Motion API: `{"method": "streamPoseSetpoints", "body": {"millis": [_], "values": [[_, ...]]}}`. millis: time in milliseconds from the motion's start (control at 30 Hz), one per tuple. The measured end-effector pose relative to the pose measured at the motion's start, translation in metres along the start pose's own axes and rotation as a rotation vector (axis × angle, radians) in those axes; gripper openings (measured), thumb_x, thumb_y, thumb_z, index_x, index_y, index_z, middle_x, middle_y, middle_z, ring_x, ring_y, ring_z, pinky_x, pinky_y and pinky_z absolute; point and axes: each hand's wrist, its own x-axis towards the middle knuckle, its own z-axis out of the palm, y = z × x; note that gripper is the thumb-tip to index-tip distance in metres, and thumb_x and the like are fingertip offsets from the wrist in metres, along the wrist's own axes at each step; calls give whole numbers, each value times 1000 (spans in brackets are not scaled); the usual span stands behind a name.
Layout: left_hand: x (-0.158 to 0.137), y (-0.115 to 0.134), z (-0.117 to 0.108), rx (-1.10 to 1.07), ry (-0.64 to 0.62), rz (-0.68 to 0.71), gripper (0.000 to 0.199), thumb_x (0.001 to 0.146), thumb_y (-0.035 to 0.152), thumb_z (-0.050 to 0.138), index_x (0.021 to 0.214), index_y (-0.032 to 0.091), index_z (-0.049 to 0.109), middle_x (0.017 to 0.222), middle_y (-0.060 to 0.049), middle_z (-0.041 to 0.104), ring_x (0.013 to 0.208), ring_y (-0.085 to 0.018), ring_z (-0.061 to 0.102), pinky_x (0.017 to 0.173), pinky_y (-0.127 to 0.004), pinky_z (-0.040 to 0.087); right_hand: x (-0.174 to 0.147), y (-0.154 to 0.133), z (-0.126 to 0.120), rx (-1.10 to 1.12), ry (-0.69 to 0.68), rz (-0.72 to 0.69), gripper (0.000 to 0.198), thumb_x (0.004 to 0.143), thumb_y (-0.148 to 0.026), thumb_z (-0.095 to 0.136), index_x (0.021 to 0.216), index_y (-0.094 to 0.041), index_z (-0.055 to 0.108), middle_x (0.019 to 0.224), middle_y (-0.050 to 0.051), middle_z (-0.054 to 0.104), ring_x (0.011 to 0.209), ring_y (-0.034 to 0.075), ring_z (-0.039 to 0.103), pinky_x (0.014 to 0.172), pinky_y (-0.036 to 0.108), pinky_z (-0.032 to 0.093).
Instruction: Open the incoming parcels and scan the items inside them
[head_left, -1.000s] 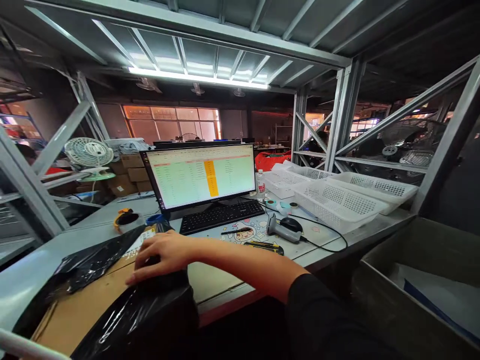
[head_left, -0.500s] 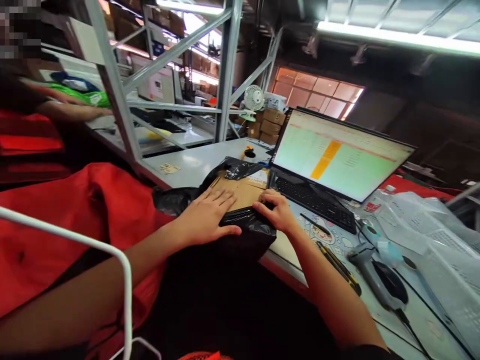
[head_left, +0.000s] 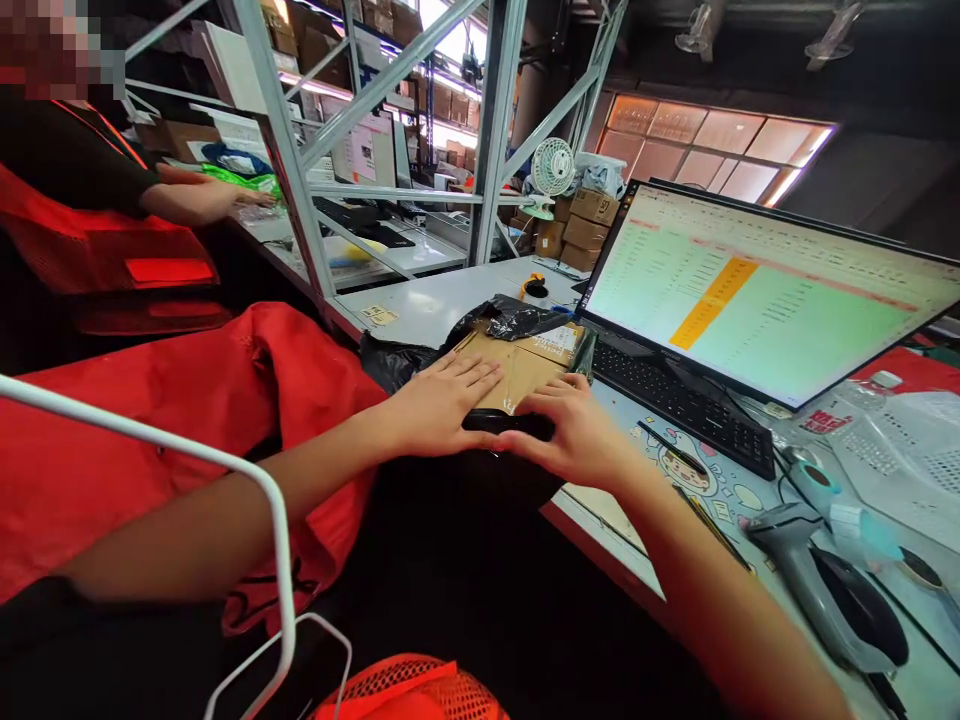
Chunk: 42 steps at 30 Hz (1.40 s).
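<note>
A brown cardboard box (head_left: 517, 365) lies partly inside a black plastic bag (head_left: 517, 318) at the table's near edge, with the bag's film bunched round its far and left sides. My left hand (head_left: 450, 400) rests flat on the box's left part, fingers stretched out. Over the near right part of the box, my right hand (head_left: 566, 425) is curved, its fingers on the cardboard and its thumb apart from them. Both thumbs meet or nearly meet along the near side, above dark bag film. What lies beneath my right palm is hidden.
A monitor (head_left: 750, 290) and keyboard (head_left: 675, 395) stand right of the box. Nearer lie a pen (head_left: 671, 447), a barcode scanner (head_left: 825, 580) and a computer mouse (head_left: 862, 605). A metal frame (head_left: 495, 140) rises behind. A co-worker's hand (head_left: 199, 195) is at far left.
My right hand has shifted left along the box's near side, its thumb moving close to my left thumb. My left hand stays flat on the box. The camera view has turned slightly.
</note>
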Motion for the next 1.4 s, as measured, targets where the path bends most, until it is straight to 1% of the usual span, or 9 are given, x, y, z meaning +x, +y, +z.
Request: {"method": "streamPoseSetpoints", "body": {"millis": [67, 167, 333, 600, 700, 833, 1200, 1300, 1400], "values": [[0, 0, -2, 12, -11, 10, 101, 99, 82, 47, 171, 12, 34, 177, -14, 29, 167, -33, 21, 138, -49, 10, 4, -16, -2, -91, -98, 29, 43, 98, -60, 72, 92, -18, 68, 92, 8, 73, 92, 24, 65, 101, 44, 35], [1, -3, -5, -5, -33, 9, 109, 94, 89, 47, 171, 13, 33, 177, -12, 26, 168, -32, 19, 138, -47, 9, 3, -25, 3, -165, -116, 40, 33, 101, -48, 72, 91, -18, 65, 92, 8, 72, 94, 25, 64, 100, 43, 36], [2, -4, -10, -73, -103, -17, 119, 89, 94, 47, 173, 12, 27, 179, -11, 22, 168, -33, 15, 138, -47, 5, -18, -20, 14, -182, 20, -45, 22, 104, -29, 68, 85, -21, 62, 92, 6, 72, 95, 25, 63, 99, 43, 40], [-2, -3, -13, -181, -104, -27, 94, 105, 79, 33, 172, 14, 29, 178, -8, 26, 168, -27, 16, 138, -46, 5, -47, -2, 34, -156, 269, -225, 9, 106, -19, 53, 101, -23, 60, 97, 6, 69, 96, 26, 68, 104, 48, 50], [-6, -3, -13, -213, -92, -33, 92, 104, 80, 34, 171, 17, 33, 178, -7, 28, 168, -27, 18, 139, -47, 5, -55, -5, 30, -182, 285, -249, 16, 104, -16, 49, 114, -25, 59, 106, 8, 71, 102, 28, 70, 96, 46, 57], [-5, -2, -12, -202, -84, -17, 91, 105, 76, 36, 172, 14, 30, 178, -9, 27, 168, -27, 17, 138, -46, 5, -68, -14, 22, -265, 311, -302, 22, 98, -10, 49, 114, -25, 56, 100, 7, 70, 93, 27, 71, 75, 40, 59], [9, -8, -2, -78, -71, 17, 94, 105, 79, 23, 170, 13, 35, 176, -10, 31, 167, -25, 24, 137, -38, 8, -88, -25, 28, -296, 378, -71, 12, 101, -12, 59, 95, -21, 63, 92, 7, 64, 85, 23, 62, 70, 33, 51], [11, -10, -1, -61, -65, 27, 95, 105, 79, 20, 170, 12, 35, 177, -8, 29, 167, -25, 22, 137, -38, 6, -88, -25, 41, -301, 497, -22, 17, 107, -15, 55, 94, -21, 66, 88, 6, 64, 84, 22, 61, 75, 33, 53], [10, -8, -2, -42, -67, 24, 93, 106, 78, 20, 171, 13, 33, 177, -7, 28, 167, -25, 22, 137, -39, 6, -94, -30, 55, -148, 637, -3, 17, 108, -14, 54, 106, -22, 68, 97, 7, 70, 93, 21, 66, 91, 35, 57]]}}
